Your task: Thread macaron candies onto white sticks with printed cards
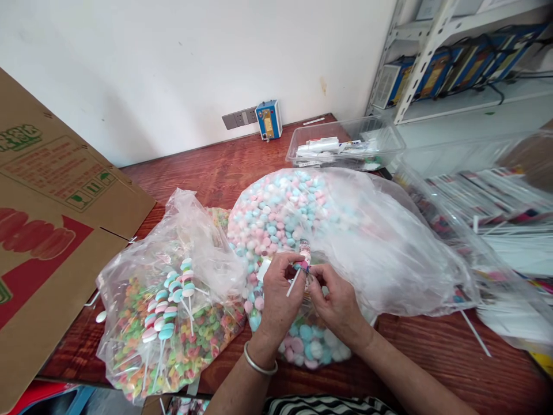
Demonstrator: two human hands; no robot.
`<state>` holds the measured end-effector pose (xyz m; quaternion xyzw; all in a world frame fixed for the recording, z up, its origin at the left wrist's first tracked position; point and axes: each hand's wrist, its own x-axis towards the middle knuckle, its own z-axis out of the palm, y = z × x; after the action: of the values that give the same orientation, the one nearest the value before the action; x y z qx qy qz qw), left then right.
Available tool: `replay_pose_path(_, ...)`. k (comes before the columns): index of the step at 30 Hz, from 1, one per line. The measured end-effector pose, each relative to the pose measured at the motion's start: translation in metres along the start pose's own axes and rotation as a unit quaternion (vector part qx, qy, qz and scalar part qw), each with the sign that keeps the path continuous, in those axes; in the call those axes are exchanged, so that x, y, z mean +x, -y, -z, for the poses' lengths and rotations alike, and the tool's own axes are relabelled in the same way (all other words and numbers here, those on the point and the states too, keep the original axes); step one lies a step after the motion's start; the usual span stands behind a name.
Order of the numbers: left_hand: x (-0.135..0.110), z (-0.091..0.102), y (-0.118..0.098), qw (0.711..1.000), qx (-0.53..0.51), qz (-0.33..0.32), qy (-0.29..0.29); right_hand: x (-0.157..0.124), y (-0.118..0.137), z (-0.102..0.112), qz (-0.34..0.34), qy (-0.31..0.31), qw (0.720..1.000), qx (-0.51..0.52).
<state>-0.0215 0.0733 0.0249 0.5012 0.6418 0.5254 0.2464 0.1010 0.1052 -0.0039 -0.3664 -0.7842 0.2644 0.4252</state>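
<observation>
A candy stick (294, 283) in a printed wrapper is pinched in my left hand (279, 297); its white stick points down toward me. The fingers of my right hand (339, 300) close on the wrapper's gathered lower end beside it. Both hands are over a big see-through bag of pastel candies (276, 210), pink, blue and white. Left of them lies a bag of colourful gummy rings (211, 340). On top of that bag rest several candy skewers (162, 314) with pink, blue and white pieces on white sticks.
A cardboard box (64, 190) stands at the left. Behind the bags is a see-through tray (345, 141) of packets, with a blue device (268, 120) by the wall. A bin (470, 213) of wrappers and white sticks is at the right, below a metal shelf (425, 63).
</observation>
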Motion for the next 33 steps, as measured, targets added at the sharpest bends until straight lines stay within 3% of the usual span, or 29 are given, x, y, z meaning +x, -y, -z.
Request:
replay_pose_path(3,0.000,0.003,-0.001,0.998,-0.049,-0.006,0.049,0.000,0.002,0.001,-0.099,0.012,0.992,0.075)
replay_pose_path(5,0.000,0.003,0.000,0.997,-0.063,-0.004,0.051,0.001,0.004,0.002,-0.129,0.016,0.986,0.102)
replay_pose_path(12,-0.003,-0.009,-0.001,0.999,-0.024,-0.029,-0.003,0.004,0.007,0.004,-0.157,0.025,0.978,0.134)
replay_pose_path(17,-0.002,-0.011,-0.002,0.998,-0.013,-0.057,0.008,0.003,0.006,0.004,-0.182,0.023,0.963,0.199)
replay_pose_path(20,-0.002,-0.011,-0.003,0.998,-0.006,-0.054,0.011,0.003,0.004,0.005,-0.160,0.007,0.973,0.164)
replay_pose_path(25,-0.001,-0.014,-0.006,1.000,0.006,-0.012,-0.008,0.002,0.003,0.008,-0.086,-0.008,0.991,0.099)
replay_pose_path(29,0.000,-0.013,-0.008,1.000,-0.013,0.021,-0.014,-0.001,0.002,0.006,-0.097,-0.004,0.988,0.120)
replay_pose_path(31,-0.001,-0.010,-0.007,0.992,-0.100,0.072,0.027,-0.004,0.000,0.004,-0.144,-0.001,0.974,0.172)
replay_pose_path(33,-0.002,-0.005,-0.005,0.956,-0.237,0.156,0.075,-0.007,-0.003,0.003,-0.200,-0.001,0.951,0.236)
